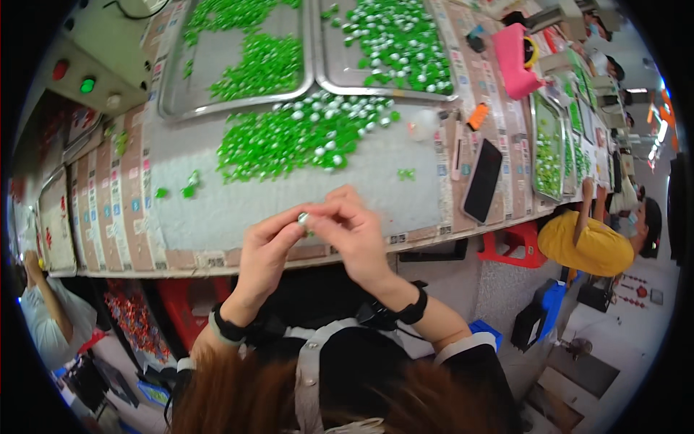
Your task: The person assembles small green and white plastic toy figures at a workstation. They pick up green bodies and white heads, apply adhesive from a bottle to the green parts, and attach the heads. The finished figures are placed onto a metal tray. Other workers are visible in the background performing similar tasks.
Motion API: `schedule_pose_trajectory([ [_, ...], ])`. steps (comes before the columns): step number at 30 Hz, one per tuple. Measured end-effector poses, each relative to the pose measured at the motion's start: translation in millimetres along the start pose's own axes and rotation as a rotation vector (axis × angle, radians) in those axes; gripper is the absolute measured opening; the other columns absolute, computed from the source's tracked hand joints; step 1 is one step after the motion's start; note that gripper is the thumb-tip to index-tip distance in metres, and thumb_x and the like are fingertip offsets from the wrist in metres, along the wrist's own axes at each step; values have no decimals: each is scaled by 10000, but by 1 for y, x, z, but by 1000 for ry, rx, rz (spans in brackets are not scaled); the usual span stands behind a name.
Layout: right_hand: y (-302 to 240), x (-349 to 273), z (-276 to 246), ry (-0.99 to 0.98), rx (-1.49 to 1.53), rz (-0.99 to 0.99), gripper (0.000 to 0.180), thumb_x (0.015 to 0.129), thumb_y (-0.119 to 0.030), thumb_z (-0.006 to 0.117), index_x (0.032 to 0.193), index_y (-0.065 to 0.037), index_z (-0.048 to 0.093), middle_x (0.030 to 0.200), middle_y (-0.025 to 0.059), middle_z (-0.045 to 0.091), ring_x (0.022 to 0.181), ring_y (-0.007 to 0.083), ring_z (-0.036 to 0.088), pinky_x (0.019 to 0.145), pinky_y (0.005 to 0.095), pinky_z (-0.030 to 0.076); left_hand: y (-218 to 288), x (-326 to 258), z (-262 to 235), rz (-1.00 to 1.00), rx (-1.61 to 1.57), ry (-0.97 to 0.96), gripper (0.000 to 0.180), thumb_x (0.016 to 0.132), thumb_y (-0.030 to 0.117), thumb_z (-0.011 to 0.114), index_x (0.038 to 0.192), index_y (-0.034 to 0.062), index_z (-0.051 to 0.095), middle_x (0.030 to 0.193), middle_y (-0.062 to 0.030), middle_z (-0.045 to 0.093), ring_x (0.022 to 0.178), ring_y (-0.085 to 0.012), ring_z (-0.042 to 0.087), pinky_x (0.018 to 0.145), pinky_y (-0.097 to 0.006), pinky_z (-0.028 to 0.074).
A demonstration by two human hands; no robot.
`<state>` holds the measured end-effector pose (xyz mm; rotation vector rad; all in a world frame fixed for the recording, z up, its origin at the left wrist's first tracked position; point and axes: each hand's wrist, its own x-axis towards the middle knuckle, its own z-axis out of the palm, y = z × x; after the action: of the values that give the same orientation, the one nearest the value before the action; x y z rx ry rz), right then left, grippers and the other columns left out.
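Both hands meet at the centre of the frame, just below the table edge. The left hand (266, 242) and the right hand (350, 230) pinch one small pale bead (303, 217) between their fingertips — thumb and forefinger of each closed narrowly on it, the other fingers curled. Whether a second piece sits between the fingers cannot be told.

Above the hands lies a white mat (217, 210), and on its upper part a loose pile (303, 137) of green and white beads; a few stray green ones (189, 189) lie to the left. Along the top of the frame stand two metal trays — the left tray (170, 87) and the right tray (329, 65) — both scattered with more green pieces. A black phone (482, 181) lies right of the mat, with an orange clip (477, 116) above it. At the right edge a person in yellow (587, 242) sits at the same table
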<state>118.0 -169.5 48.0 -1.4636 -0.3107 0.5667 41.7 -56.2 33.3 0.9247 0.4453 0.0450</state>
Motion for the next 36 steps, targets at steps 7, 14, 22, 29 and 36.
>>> schedule_pose_trajectory([
  [7,11,-2,-18,218,-93,-215,258,698,-44,587,937,-27,491,796,19,400,660,93,380,613,202,341,3,-3,-17,57,-14,-11,265,762,9,486,1024,-31,489,939,-100,552,777,-139,537,698,-230,412],
  [14,2,39,-100,615,-475,-313,574,661,-81,636,1126,-2,309,1056,109,402,973,183,398,796,299,342,5,-12,-33,63,75,129,255,762,2,477,1016,-14,464,970,-123,536,752,-145,551,655,-219,417],
  [22,21,83,-137,404,-518,-136,296,672,-125,648,884,-7,479,757,37,528,677,108,491,603,226,398,-4,-12,-39,67,8,149,291,759,-4,483,1048,-10,452,944,-126,530,785,-171,554,688,-250,439],
  [29,-27,28,-78,191,393,-49,313,779,-34,422,1082,25,377,1016,109,485,960,245,491,846,372,386,8,-14,-50,48,85,90,316,756,19,520,1064,-3,454,964,-102,526,828,-177,559,699,-242,445],
  [36,17,-15,-41,-85,476,303,371,708,-114,531,1031,9,397,917,131,520,777,232,541,621,310,443,-3,-14,-48,224,552,178,275,730,4,550,1002,10,508,827,-50,529,711,-101,528,637,-202,428],
])
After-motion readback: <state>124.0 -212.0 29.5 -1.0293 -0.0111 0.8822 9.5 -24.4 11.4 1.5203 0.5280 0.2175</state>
